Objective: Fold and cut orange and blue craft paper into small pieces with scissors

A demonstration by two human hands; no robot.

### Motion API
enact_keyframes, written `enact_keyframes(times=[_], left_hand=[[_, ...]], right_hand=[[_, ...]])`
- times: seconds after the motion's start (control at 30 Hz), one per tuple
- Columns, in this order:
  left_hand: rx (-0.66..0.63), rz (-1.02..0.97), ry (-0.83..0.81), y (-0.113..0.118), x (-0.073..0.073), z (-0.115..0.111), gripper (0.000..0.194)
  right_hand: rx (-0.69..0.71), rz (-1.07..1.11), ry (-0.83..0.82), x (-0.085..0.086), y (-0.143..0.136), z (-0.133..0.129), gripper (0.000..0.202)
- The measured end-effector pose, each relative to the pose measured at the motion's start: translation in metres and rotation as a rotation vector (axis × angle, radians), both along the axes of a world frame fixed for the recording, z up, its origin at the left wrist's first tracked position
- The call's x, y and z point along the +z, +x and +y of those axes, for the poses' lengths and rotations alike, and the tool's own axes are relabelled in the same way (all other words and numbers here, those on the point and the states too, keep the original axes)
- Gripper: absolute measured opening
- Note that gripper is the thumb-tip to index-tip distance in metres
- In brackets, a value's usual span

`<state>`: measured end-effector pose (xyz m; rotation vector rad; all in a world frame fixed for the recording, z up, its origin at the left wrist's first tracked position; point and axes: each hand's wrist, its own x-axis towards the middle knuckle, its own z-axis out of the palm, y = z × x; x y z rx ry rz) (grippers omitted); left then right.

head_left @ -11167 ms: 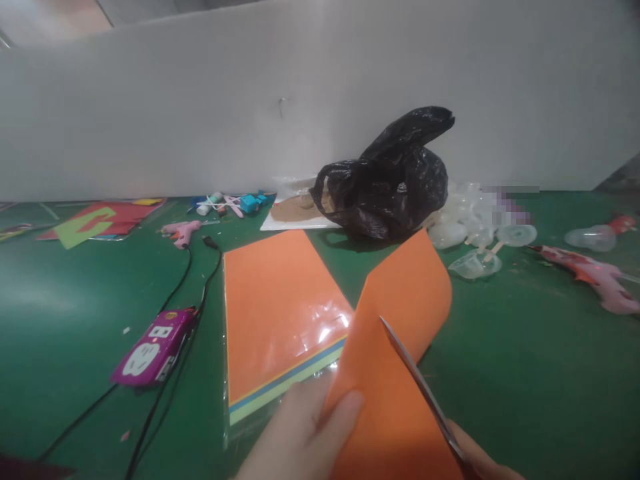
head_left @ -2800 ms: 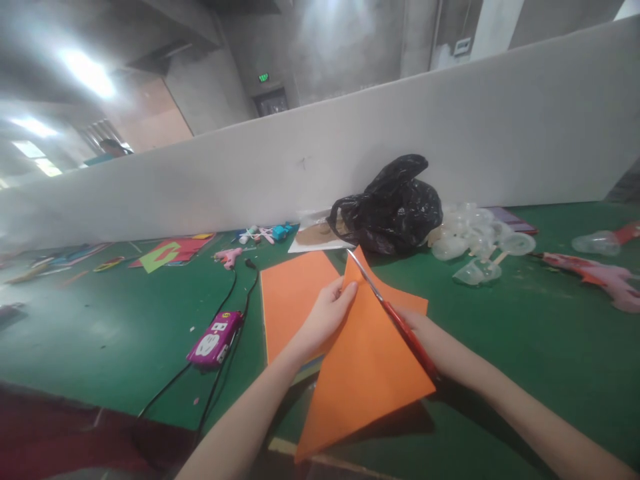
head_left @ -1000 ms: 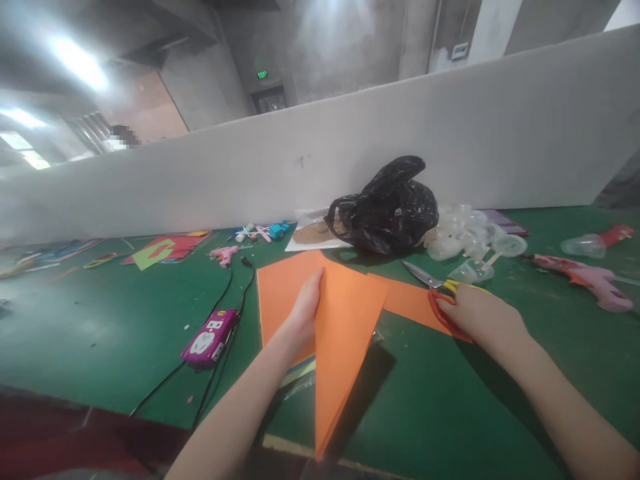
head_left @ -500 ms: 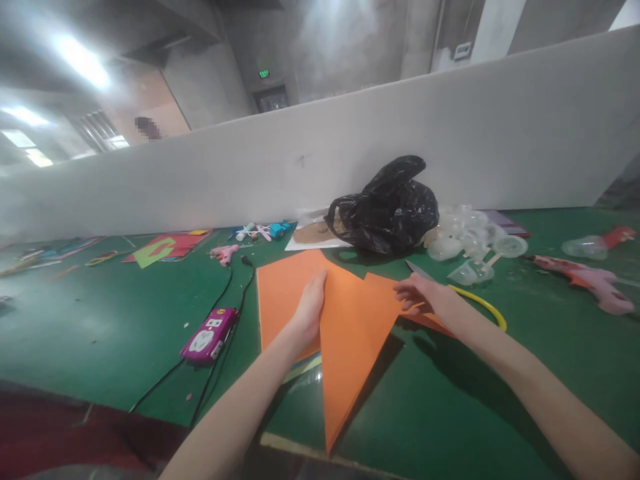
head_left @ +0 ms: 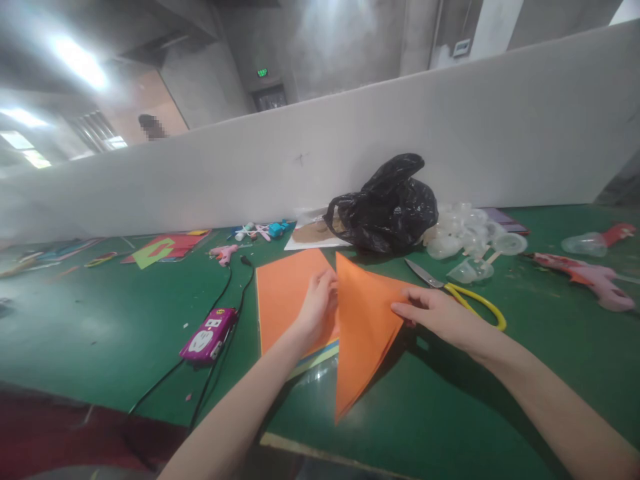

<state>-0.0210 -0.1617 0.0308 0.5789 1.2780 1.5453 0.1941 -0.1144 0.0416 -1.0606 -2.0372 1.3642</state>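
Centrally, folded orange sheet (head_left: 365, 320): stands tilted above the green desk (head_left: 525, 393); narrows to a point at the bottom; shows layers slightly apart along the lower right edge; overlaps the right side of the paper stack in this view.

left hand (head_left: 320, 307): meets the sheet's left edge, above the paper stack; has fingers curled in; whether gripping the sheet, cannot tell.

right hand (head_left: 430, 310): holds the sheet's right corner, pinched narrowly between thumb and fingers.

scissors (head_left: 473, 300): rest on the desk just beyond the right hand; point blades toward the back left; show a yellow handle.

paper stack (head_left: 285, 293): lies flat to the left of the folded sheet; has orange on top, with blue and pale green at the near edge.

black plastic bag (head_left: 387, 210): sits crumpled by the white partition (head_left: 225, 173); covers part of a white sheet with a brown patch (head_left: 315, 235).

clear plastic cups (head_left: 463, 233): lie piled just right of the bag.

purple box (head_left: 209, 335): rests left of the paper stack, with black cables alongside.

pink glue guns: lie apart; small one (head_left: 225, 254) beyond the purple box, larger one (head_left: 593, 279) at far right.

red paper (head_left: 185, 247): lies at the back left, under a light green piece (head_left: 151, 253).
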Motion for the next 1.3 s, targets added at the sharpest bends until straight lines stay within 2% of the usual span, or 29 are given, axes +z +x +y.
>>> enact_keyframes(times=[0.07, 0.17, 0.33, 0.4, 0.5, 0.6, 0.73, 0.97, 1.13, 1.23, 1.3], left_hand=[[-0.012, 0.088, -0.017, 0.0, 0.0, 0.002, 0.044], [-0.117, 0.29, 0.017, 0.001, 0.0, -0.002, 0.064], [-0.466, 0.582, 0.144, 0.009, 0.002, -0.021, 0.094], [-0.529, 0.668, 0.209, 0.014, 0.001, -0.027, 0.098], [-0.477, 0.694, 0.229, 0.017, -0.002, -0.027, 0.081], [-0.373, 0.627, 0.183, 0.015, -0.004, -0.02, 0.056], [-0.227, 0.578, 0.166, 0.01, -0.004, -0.009, 0.034], [-0.005, 0.533, -0.008, 0.0, 0.0, -0.004, 0.01], [-0.009, 0.444, 0.026, -0.005, -0.005, -0.003, 0.02], [-0.02, 0.54, -0.002, -0.004, -0.013, -0.001, 0.035], [-0.047, 0.655, 0.042, -0.005, -0.019, 0.001, 0.047]], right_hand=[[-0.044, 0.031, -0.007, -0.002, 0.001, 0.002, 0.04], [-0.131, 0.073, -0.025, -0.004, 0.002, 0.003, 0.044], [-0.223, 0.084, -0.028, -0.004, 0.003, 0.004, 0.049], [-0.211, 0.08, -0.021, -0.004, 0.003, 0.004, 0.05], [-0.178, 0.093, -0.009, -0.006, 0.004, 0.005, 0.051], [-0.16, 0.105, -0.003, -0.007, 0.004, 0.005, 0.05], [-0.155, 0.08, 0.031, -0.006, 0.006, 0.007, 0.048], [-0.32, 0.021, 0.028, 0.009, 0.011, 0.005, 0.027], [-0.451, -0.132, 0.019, 0.002, 0.015, 0.016, 0.017], [-0.475, -0.19, -0.018, -0.007, 0.018, 0.023, 0.022], [-0.485, -0.242, 0.021, -0.012, 0.02, 0.027, 0.025]])
